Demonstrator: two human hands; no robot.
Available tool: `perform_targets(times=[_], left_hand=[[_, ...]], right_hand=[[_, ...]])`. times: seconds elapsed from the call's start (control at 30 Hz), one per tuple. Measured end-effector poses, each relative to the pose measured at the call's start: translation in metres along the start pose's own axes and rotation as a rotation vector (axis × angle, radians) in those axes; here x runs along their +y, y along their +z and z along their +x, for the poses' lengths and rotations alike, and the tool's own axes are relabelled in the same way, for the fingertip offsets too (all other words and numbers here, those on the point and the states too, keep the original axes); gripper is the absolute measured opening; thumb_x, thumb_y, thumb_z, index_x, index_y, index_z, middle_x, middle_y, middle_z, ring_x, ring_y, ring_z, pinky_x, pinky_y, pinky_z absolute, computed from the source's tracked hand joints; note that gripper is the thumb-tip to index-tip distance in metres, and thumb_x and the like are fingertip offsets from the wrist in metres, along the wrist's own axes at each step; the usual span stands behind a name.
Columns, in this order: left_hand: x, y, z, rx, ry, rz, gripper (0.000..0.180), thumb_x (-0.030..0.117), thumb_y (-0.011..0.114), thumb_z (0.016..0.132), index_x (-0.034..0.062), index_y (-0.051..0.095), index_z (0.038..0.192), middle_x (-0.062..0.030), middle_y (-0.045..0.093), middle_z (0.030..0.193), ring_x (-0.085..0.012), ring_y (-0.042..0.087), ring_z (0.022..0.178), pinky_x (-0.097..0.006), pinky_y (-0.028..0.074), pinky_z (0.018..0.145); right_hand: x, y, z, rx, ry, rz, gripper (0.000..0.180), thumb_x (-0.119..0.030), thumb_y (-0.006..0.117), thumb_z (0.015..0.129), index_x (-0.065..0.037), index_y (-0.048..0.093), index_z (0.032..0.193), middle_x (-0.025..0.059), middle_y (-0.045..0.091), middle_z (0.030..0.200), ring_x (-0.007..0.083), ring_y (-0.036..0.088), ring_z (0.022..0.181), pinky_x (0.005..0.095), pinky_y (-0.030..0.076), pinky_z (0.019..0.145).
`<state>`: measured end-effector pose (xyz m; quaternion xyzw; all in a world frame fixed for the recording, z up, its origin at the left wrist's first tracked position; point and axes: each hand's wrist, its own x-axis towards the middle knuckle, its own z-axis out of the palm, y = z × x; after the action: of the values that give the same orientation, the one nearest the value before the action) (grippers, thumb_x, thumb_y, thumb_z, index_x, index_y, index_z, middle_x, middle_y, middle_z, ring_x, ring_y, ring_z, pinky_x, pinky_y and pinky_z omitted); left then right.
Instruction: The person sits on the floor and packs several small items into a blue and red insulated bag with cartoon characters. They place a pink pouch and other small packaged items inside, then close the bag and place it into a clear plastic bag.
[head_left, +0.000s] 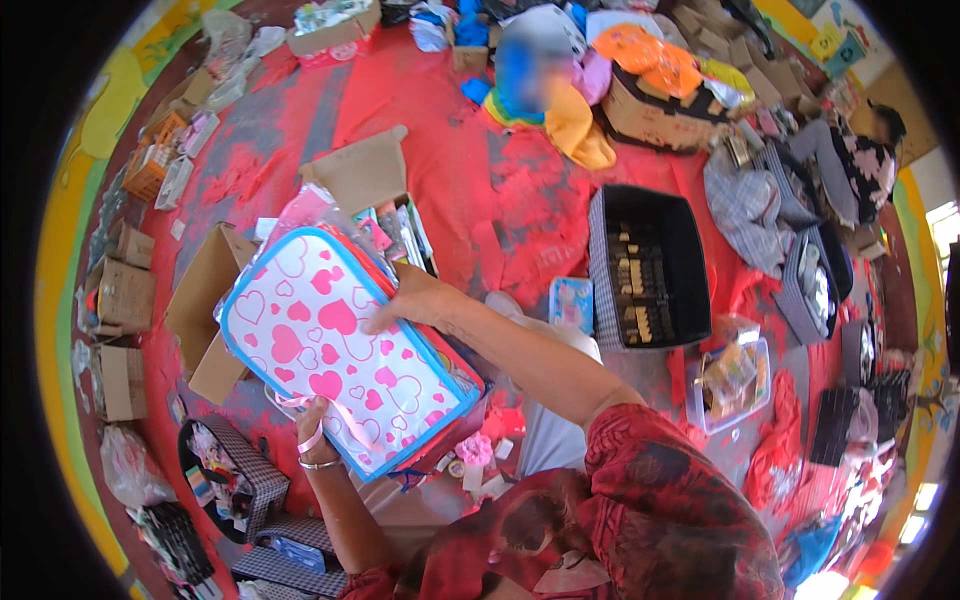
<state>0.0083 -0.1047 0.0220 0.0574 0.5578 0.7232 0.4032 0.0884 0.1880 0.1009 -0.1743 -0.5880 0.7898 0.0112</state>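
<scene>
One white case (325,345) (heart-printed) is pinched at its edges by the left grip (313,425) and the right grip (408,300).

The left hand (313,424) points upward and the right hand (412,299) reaches leftward, thumb (381,318) extended

Bright, fairly even illumination; burnt-out windows (944,216) beyond the right edge of the floor (350,90), glare near its lower right corner. Walls (60,260) bow through fisheye distortion. Person (533,72) at far edge: heavily blurred.
</scene>
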Motion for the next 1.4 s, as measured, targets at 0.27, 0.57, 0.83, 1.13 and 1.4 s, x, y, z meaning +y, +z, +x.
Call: perform_targets(times=[0.27,0.57,0.83,1.13,1.4], left_hand=[[0.011,0.018,0.021,0.002,0.123,-0.042,0.025,0.015,0.059,0.079,0.001,0.053,0.099,-0.0145,0.062,0.088,-0.0245,0.062,0.081,-0.035,0.053,0.067],[0.006,0.059,0.016,-0.033,0.33,-0.059,0.026,0.001,0.06,0.079,-0.0036,0.05,0.103,-0.0172,0.062,0.091,-0.0242,0.064,0.082,-0.033,0.054,0.072],[0.026,0.08,0.02,0.047,0.338,-0.175,0.029,0.003,0.075,0.064,0.0043,0.05,0.079,-0.0085,0.06,0.07,-0.0169,0.062,0.066,-0.029,0.049,0.058],[0.018,0.067,0.036,-0.067,0.458,-0.443,0.054,0.011,0.079,0.055,0.0019,0.052,0.101,-0.0083,0.061,0.08,-0.0169,0.058,0.076,-0.033,0.05,0.063],[0.044,0.069,0.004,0.299,0.428,0.256,0.065,0.023,0.08,0.043,0.0018,0.051,0.097,-0.0119,0.06,0.084,-0.0214,0.058,0.081,-0.033,0.047,0.071]], right_hand=[[0.004,0.006,0.002,0.081,-0.007,-0.06,0.069,-0.009,0.079,0.049,0.004,0.05,0.11,0.0144,0.062,0.095,0.0212,0.061,0.082,0.0317,0.049,0.076],[0.007,-0.034,-0.004,0.037,0.101,0.039,0.052,-0.008,0.07,0.067,0.004,0.05,0.113,0.0131,0.059,0.103,0.0245,0.059,0.09,0.0352,0.049,0.08],[0.016,-0.082,-0.005,-0.062,0.08,0.142,0.096,-0.035,0.086,0.049,-0.003,0.039,0.126,0.0077,0.049,0.119,0.024,0.048,0.109,0.0379,0.043,0.091],[0.031,-0.084,0.003,0.13,0.064,-0.121,0.068,-0.011,0.071,0.061,0.0,0.042,0.121,0.009,0.053,0.107,0.0226,0.052,0.096,0.0376,0.043,0.087],[0.03,-0.049,-0.005,0.141,-0.046,-0.111,0.081,-0.02,0.071,0.063,-0.001,0.028,0.129,0.0177,0.045,0.113,0.0291,0.048,0.1,0.0442,0.043,0.084]])
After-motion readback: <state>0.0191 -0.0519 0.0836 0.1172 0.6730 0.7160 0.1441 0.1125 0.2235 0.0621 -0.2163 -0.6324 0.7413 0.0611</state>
